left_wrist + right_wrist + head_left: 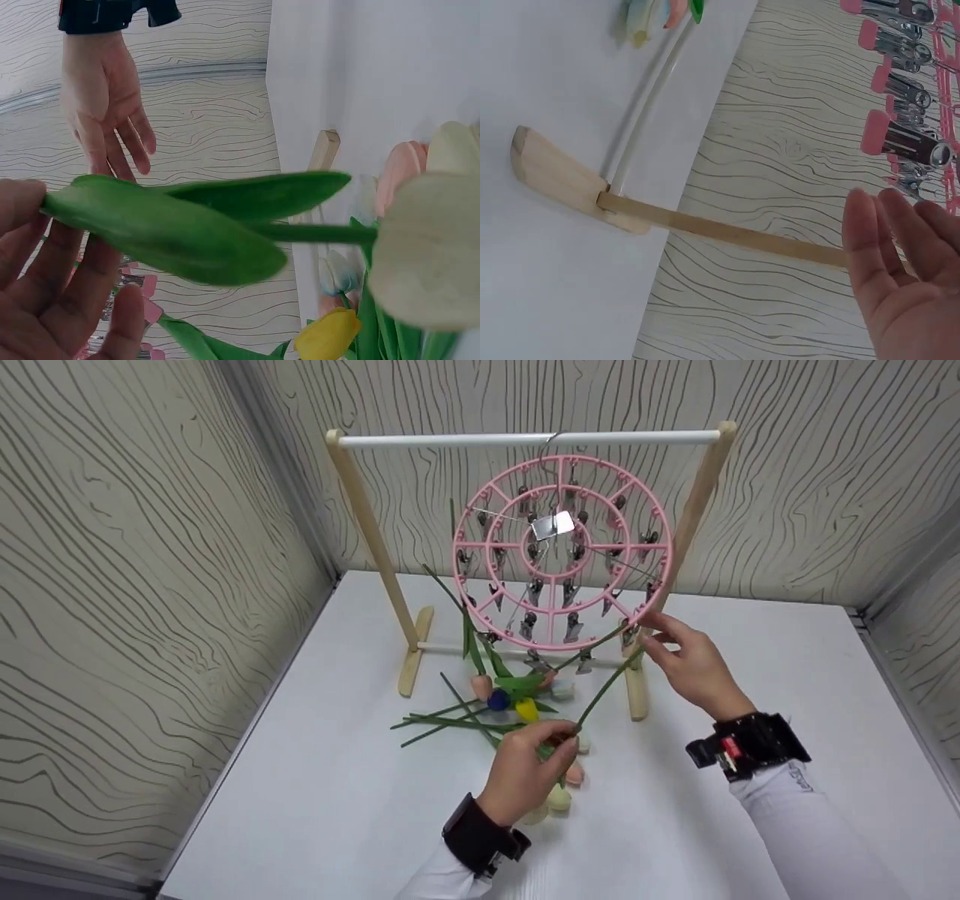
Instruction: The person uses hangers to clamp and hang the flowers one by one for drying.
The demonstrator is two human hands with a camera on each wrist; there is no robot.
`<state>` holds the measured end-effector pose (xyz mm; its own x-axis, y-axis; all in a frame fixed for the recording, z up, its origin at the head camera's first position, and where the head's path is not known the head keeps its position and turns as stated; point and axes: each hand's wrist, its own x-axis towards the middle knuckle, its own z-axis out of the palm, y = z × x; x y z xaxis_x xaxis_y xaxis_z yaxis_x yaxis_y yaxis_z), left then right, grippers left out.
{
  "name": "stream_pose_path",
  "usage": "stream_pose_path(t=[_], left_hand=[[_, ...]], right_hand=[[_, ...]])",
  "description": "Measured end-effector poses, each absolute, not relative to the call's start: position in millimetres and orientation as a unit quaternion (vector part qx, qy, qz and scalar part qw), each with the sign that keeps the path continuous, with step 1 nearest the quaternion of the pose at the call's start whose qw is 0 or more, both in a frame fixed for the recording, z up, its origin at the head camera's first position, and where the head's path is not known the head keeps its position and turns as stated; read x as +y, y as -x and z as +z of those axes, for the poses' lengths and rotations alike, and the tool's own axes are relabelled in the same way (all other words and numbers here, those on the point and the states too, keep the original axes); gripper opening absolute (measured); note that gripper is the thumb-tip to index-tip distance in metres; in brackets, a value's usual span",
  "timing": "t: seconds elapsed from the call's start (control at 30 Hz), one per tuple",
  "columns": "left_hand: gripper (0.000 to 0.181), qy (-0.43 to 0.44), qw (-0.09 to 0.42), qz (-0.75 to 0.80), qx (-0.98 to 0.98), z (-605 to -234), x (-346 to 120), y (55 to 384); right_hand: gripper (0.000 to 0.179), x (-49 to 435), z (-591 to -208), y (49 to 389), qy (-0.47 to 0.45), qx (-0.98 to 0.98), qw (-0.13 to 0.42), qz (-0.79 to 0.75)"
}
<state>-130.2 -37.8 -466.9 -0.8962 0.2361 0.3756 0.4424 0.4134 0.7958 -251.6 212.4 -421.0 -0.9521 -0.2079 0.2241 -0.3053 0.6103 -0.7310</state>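
Observation:
My left hand (525,769) pinches an artificial tulip by its green leaves and stem. In the left wrist view its pale bloom (420,255) points away from the fingers; the head view mostly hides that bloom. The tulip's stem (609,686) slants up toward the lower right rim of a pink round clip hanger (551,647). My right hand (694,667) is beside that rim, fingertips near a metal clip. In the right wrist view nothing shows between its extended fingers, below a clip with pink tips (907,142).
A wooden stand (375,540) with a white rod (450,440) carries the hanger by its hook. Several artificial tulips lie on the white table (315,780), among them a yellow one (527,709) and a blue one (498,700). Patterned walls enclose the table's back and left.

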Motion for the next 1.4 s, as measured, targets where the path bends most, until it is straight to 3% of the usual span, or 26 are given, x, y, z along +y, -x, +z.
stream_pose_path(t=[0.2,0.47,0.6,0.9,1.2,1.4], left_hand=[[0.019,0.226,0.128,-0.489,-0.833,-456,-37,138],[0.026,0.250,0.172,-0.461,-0.834,-436,-41,151],[0.023,0.246,0.192,-0.467,-0.827,-426,-44,158],[0.019,0.233,0.165,-0.515,-0.808,-415,-52,169],[0.019,0.220,0.169,-0.528,-0.803,-406,-55,178],[0.020,0.211,0.194,-0.496,-0.820,-401,-55,183]], right_hand=[[0.040,201,-412,269,-0.157,-0.883,0.023,0.441],[0.030,198,-410,265,-0.160,-0.884,-0.015,0.439],[0.025,196,-413,259,-0.174,-0.894,0.021,0.413],[0.022,182,-426,232,-0.168,-0.856,0.162,0.461],[0.025,153,-430,205,-0.092,-0.744,0.145,0.646],[0.024,133,-426,192,-0.070,-0.658,0.166,0.731]])
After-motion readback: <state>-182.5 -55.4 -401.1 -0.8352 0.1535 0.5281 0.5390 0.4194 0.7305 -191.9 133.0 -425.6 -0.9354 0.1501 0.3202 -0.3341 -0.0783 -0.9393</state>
